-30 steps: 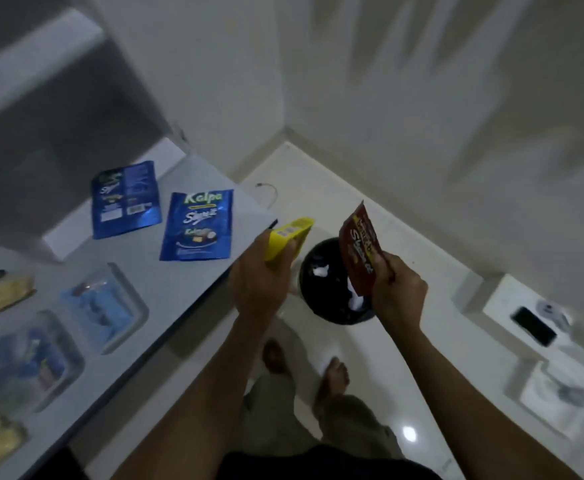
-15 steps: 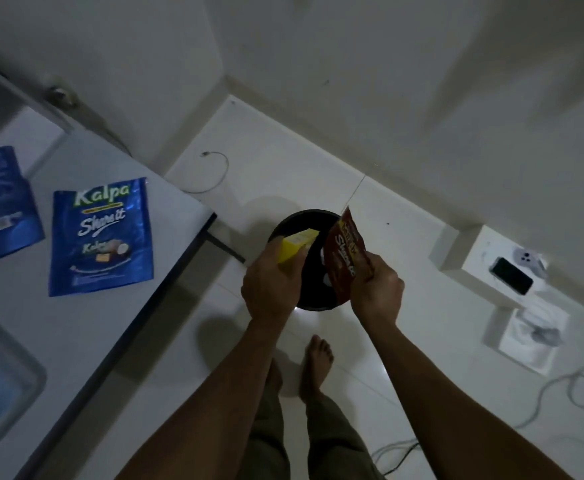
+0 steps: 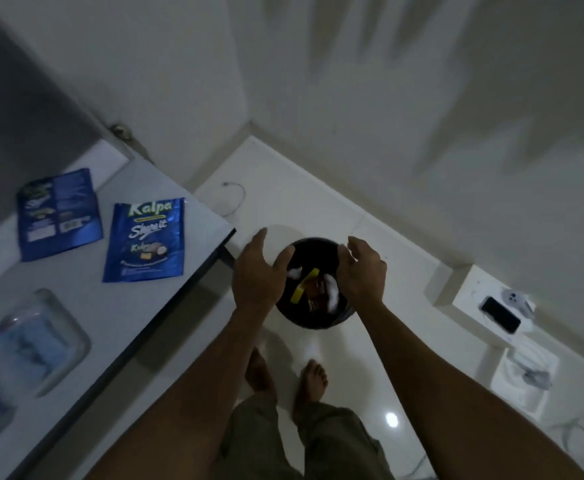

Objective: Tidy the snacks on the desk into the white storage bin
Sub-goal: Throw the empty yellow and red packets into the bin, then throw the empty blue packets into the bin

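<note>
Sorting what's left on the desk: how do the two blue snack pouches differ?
The near blue pouch lies front up, showing the big Kalpa logo and a product picture; the far blue pouch lies back up, showing small print and a barcode. The near pouch sits close to the desk corner by the floor, while the far one lies further in toward the wall. Both are flat, shiny blue and untouched.

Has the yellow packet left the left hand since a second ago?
Yes. The yellow packet now lies down inside the black bin on the floor; the left hand hangs open above it.
</note>
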Demonstrator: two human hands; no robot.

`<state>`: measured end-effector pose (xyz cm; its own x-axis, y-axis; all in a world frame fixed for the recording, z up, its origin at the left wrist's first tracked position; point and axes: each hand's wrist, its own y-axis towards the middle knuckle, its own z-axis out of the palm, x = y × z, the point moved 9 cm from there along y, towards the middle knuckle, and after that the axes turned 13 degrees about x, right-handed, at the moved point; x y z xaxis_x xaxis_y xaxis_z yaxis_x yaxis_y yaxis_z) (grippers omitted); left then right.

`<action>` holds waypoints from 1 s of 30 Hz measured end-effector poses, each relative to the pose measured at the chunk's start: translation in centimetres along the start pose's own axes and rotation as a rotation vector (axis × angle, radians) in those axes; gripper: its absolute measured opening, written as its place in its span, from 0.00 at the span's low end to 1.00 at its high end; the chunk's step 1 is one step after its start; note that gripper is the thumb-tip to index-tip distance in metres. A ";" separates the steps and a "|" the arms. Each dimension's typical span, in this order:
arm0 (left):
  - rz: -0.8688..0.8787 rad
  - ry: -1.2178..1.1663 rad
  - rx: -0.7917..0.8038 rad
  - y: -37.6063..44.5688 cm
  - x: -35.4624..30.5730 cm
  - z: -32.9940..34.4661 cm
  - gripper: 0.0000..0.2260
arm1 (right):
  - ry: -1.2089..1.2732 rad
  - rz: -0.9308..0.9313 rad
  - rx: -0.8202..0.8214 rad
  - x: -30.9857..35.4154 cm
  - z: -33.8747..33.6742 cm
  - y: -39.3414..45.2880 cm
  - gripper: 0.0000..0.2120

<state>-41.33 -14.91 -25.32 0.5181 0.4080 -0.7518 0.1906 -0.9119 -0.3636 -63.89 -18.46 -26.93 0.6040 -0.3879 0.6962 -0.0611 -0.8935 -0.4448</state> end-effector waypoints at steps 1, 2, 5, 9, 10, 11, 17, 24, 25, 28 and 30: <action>0.008 -0.012 -0.029 -0.8 -0.9 -1.4 0.30 | 0.011 -0.038 0.013 1.3 -0.2 -0.3 0.17; 0.028 -0.010 -0.074 -1.6 -1.6 -2.7 0.29 | 0.016 -0.076 0.023 2.7 -0.5 -0.6 0.18; 0.027 -0.027 -0.223 -5.0 -2.5 -7.2 0.27 | 0.006 -0.203 0.048 7.1 -0.7 -2.3 0.18; -0.037 -0.059 -0.303 -9.1 -1.7 -12.7 0.25 | 0.020 -0.353 0.080 12.5 0.7 -4.8 0.16; -0.058 -0.063 -0.309 -9.8 -0.7 -13.9 0.25 | 0.020 -0.381 0.100 13.6 1.5 -5.2 0.15; -0.071 -0.063 -0.320 -10.5 0.2 -14.9 0.24 | 0.012 -0.399 0.125 14.5 2.5 -5.7 0.15; -0.205 -0.115 -0.407 -15.3 8.1 -19.9 0.21 | -0.049 -0.422 0.229 15.9 9.4 -8.8 0.14; -0.278 -0.154 -0.481 -16.5 16.2 -26.8 0.21 | -0.081 -0.349 0.298 18.8 18.0 -10.8 0.17; -0.289 -0.161 -0.487 -16.2 17.1 -27.9 0.21 | -0.085 -0.345 0.294 19.4 18.8 -10.9 0.17; -0.299 -0.169 -0.492 -14.5 19.2 -30.9 0.22 | -0.087 -0.347 0.260 21.6 20.4 -10.7 0.19; -0.309 -0.148 -0.482 -13.4 19.8 -32.2 0.23 | -0.099 -0.322 0.225 22.3 21.0 -10.2 0.21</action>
<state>-6.79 3.90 -17.64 0.2630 0.6281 -0.7324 0.6894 -0.6534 -0.3128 -33.12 -13.31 -18.67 0.6385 -0.0623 0.7671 0.3125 -0.8899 -0.3324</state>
